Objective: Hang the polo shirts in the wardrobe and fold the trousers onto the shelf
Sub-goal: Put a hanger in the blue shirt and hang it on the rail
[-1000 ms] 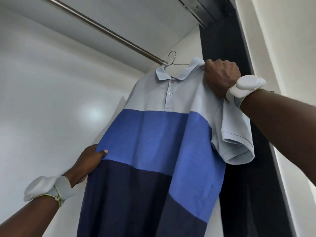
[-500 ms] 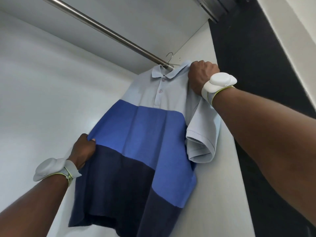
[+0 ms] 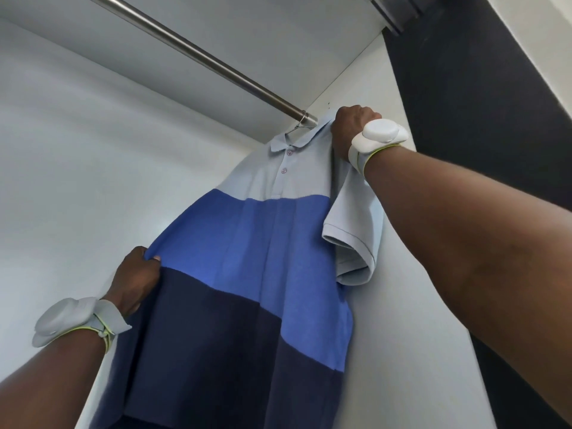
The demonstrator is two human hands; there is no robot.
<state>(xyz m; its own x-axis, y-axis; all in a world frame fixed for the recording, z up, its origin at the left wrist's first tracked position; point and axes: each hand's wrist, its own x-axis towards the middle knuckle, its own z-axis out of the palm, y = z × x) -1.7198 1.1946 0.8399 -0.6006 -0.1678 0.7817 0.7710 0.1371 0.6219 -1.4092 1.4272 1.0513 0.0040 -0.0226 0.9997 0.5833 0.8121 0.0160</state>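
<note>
While both hands hold it, the polo shirt shows three blue bands.

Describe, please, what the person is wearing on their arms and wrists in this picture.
Both forearms are bare, with no sleeves in view. The left wrist and the right wrist each carry a smooth, rounded white pod on a pale grey-white wristband, edged with a thin yellow-green cord. No rings, gloves or markings show on the left hand or right hand.

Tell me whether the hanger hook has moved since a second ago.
Yes. The hanger hook was short of the rail's end; now it sits hooked over it.
</note>
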